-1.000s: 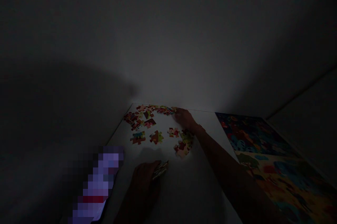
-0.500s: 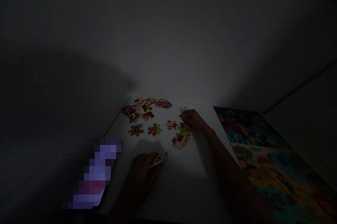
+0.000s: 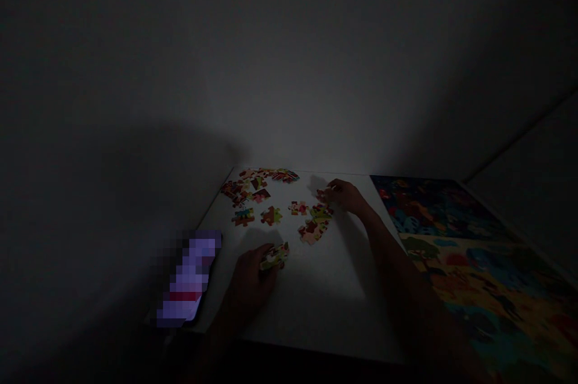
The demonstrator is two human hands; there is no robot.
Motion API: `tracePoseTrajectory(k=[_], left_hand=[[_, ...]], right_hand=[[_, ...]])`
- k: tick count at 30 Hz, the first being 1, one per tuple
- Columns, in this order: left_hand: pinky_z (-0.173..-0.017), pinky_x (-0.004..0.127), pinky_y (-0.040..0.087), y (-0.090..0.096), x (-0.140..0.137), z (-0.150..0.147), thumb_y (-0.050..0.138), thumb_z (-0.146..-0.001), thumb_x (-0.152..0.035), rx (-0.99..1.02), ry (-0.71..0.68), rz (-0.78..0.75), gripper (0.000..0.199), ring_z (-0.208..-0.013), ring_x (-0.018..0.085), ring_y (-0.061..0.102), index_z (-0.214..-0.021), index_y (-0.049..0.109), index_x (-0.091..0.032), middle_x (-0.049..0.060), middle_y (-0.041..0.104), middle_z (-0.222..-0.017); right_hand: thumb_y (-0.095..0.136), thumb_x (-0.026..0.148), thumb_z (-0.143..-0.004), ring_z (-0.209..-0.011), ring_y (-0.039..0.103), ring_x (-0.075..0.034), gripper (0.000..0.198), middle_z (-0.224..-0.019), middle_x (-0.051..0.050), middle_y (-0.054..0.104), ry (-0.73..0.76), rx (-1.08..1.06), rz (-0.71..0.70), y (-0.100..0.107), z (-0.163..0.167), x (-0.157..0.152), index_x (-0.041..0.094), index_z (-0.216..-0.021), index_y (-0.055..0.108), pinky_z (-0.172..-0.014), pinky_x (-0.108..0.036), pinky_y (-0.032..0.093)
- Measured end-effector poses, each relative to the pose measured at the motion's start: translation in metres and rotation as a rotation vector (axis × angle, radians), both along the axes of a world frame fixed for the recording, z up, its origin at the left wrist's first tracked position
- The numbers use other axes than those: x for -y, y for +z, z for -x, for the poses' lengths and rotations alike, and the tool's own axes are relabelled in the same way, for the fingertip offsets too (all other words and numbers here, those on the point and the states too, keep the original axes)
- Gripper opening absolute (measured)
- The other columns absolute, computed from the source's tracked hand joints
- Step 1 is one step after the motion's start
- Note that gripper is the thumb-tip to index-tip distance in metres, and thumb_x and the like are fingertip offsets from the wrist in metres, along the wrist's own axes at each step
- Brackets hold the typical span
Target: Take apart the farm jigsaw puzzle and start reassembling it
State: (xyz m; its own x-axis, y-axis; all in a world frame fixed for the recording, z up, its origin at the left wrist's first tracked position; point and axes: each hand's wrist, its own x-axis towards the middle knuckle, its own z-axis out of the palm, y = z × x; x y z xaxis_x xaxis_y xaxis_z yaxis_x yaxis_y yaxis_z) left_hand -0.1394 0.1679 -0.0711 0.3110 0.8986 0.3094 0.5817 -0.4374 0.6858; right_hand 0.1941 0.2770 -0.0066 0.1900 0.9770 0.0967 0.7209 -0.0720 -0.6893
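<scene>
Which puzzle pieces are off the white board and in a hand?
The small stack of pieces gripped in the left hand; the other loose pieces lie flat on the white board.

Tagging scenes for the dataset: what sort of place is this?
Likely a dim room at home, at a puzzle table: loose jigsaw pieces lie on a white board, a colourful picture sheet lies beside it, and a bare wall stands behind.

Dim domestic room, likely a home play or hobby corner. Evidence: white table set against a bare wall, loose jigsaw pieces beyond the fingers, colourful puzzle picture board alongside, lit phone screen at table edge.
</scene>
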Motion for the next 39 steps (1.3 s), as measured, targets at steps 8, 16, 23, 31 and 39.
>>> tracePoseTrajectory(k=[8, 16, 23, 31, 39], left_hand=[[-0.089, 0.043, 0.054, 0.003, -0.001, -0.003, 0.061, -0.085, -0.034, 0.011, 0.028, 0.053, 0.041, -0.099, 0.026, 0.065, -0.124, 0.062, -0.019, 0.010, 0.070, -0.108], [-0.098, 0.047, 0.048, 0.004, 0.003, -0.002, 0.066, -0.080, -0.026, -0.037, -0.048, 0.085, 0.059, -0.112, 0.029, 0.059, -0.136, 0.052, -0.019, 0.011, 0.065, -0.123], [-0.097, 0.047, 0.048, 0.004, 0.003, -0.001, 0.056, -0.089, -0.029, -0.032, -0.076, 0.060, 0.050, -0.109, 0.028, 0.059, -0.137, 0.051, -0.018, 0.011, 0.065, -0.120], [-0.095, 0.042, 0.050, 0.000, 0.006, 0.002, 0.048, -0.095, -0.027, -0.037, -0.122, -0.021, 0.043, -0.109, 0.026, 0.059, -0.137, 0.051, -0.020, 0.010, 0.066, -0.120], [-0.090, 0.043, 0.054, -0.002, 0.006, 0.001, 0.050, -0.092, -0.023, -0.036, -0.102, -0.029, 0.044, -0.106, 0.026, 0.061, -0.136, 0.054, -0.020, 0.010, 0.067, -0.115]], right_hand=[[0.070, 0.043, -0.075, -0.061, 0.054, -0.012, 0.027, -0.069, 0.002, 0.061, 0.439, -0.553, 0.182, 0.004, 0.067, 0.074, 0.020, -0.081, 0.056, -0.059, -0.025, 0.043], [0.073, 0.030, -0.077, -0.072, 0.058, -0.014, 0.014, -0.079, 0.000, 0.065, 0.579, -0.201, 0.159, -0.031, 0.108, 0.096, 0.020, -0.080, 0.064, -0.064, -0.025, 0.042], [0.075, 0.034, -0.077, -0.065, 0.056, -0.013, 0.017, -0.071, 0.001, 0.065, 0.566, 0.023, 0.208, -0.025, 0.115, 0.103, 0.020, -0.072, 0.067, -0.062, -0.025, 0.039], [0.062, 0.041, -0.082, -0.070, 0.060, -0.016, 0.024, -0.076, -0.002, 0.067, 0.306, -0.163, 0.121, -0.011, 0.071, 0.014, 0.018, -0.079, 0.069, -0.067, -0.027, 0.045], [0.063, 0.057, -0.084, -0.107, 0.062, -0.029, 0.058, -0.118, -0.020, 0.064, -0.094, 0.279, 0.083, -0.027, 0.104, -0.095, 0.014, -0.124, 0.064, -0.089, -0.035, 0.046]])
